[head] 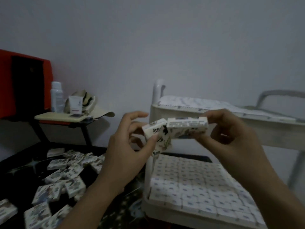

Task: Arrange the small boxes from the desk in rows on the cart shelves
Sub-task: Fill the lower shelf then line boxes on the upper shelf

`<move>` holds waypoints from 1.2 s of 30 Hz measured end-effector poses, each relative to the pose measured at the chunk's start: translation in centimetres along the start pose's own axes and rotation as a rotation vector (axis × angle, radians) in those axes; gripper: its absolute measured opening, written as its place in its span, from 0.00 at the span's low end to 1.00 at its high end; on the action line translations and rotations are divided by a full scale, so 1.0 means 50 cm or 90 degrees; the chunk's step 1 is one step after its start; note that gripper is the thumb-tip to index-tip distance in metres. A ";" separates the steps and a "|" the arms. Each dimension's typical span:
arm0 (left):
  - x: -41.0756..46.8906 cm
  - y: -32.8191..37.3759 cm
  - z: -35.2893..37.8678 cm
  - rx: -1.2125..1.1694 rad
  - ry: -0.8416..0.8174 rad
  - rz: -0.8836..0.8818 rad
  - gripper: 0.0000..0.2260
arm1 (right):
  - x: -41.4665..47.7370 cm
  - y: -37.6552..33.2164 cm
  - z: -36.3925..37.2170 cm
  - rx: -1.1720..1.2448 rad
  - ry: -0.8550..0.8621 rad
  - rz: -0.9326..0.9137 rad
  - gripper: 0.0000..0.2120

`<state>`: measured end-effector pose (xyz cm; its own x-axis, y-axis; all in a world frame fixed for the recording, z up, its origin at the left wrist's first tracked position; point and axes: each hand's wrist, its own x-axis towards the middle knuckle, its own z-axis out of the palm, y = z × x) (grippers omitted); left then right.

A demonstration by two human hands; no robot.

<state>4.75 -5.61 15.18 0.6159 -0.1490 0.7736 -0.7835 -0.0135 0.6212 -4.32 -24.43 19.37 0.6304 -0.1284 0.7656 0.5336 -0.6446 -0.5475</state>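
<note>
I hold several small white printed boxes in the air between the desk and the cart. My left hand [130,142] pinches one or two tilted boxes [156,131] with thumb and fingers. My right hand [231,134] grips a short row of boxes [188,126] held level. The two bunches touch in the middle. Many loose boxes [66,176] lie scattered on the dark desk [24,161] at lower left. The white cart [165,212] stands at right; its lower shelf is packed with rows of boxes [198,184], and its upper shelf [231,129] also holds rows.
A small side table [54,116] at the back left carries a white bottle [57,96], a tube and a cap. A red and black chair back [24,83] stands behind it. A plain wall fills the background. The cart handles rise at the back.
</note>
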 end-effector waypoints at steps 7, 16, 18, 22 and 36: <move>0.104 0.093 0.097 -0.037 -0.002 0.127 0.18 | 0.099 0.020 -0.113 -0.037 0.168 -0.004 0.18; 0.274 0.116 0.229 0.050 -0.080 0.164 0.17 | 0.260 0.126 -0.259 -0.349 0.132 0.043 0.21; 0.308 0.107 0.252 0.074 -0.113 0.157 0.17 | 0.280 0.151 -0.281 -0.398 0.099 0.073 0.27; 0.364 0.092 0.286 0.142 -0.173 0.151 0.17 | 0.299 0.193 -0.309 -0.469 0.077 0.155 0.18; 0.469 0.082 0.418 0.336 -0.365 0.217 0.18 | 0.288 0.245 -0.310 -0.428 -0.231 0.193 0.07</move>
<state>14.27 -29.84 33.27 0.3146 -0.7049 0.6357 -0.9417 -0.3158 0.1158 2.56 -45.87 28.90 0.8972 -0.1925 0.3975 -0.0686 -0.9498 -0.3051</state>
